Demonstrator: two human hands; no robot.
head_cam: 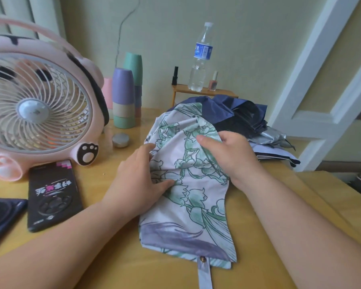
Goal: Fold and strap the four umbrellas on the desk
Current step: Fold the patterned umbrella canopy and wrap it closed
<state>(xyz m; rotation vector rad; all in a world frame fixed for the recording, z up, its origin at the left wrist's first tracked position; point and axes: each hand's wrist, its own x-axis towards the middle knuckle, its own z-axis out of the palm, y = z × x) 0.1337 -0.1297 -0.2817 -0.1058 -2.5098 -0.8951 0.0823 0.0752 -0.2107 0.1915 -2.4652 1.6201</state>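
A white umbrella with green and purple flower print (193, 207) lies loose on the wooden desk (121, 259), its canopy bunched. Its pale strap with a brass snap (204, 270) hangs over the near edge. My left hand (141, 180) pinches a fold of the fabric on its left side, thumb and fingers curled on the cloth. My right hand (230, 153) grips the fabric at the upper right, thumb on top. Behind it lie a navy umbrella (221, 109), a black and silver one (265, 132), and a flatter dark-edged pale one (277, 155), all loose.
A pink cat-paw fan (35, 109) stands at the left with a black phone (52, 195) in front of it. Stacked pastel cups (125, 94), a small round tin (120, 140), and a little shelf (204, 92) with a water bottle (200, 59) stand behind.
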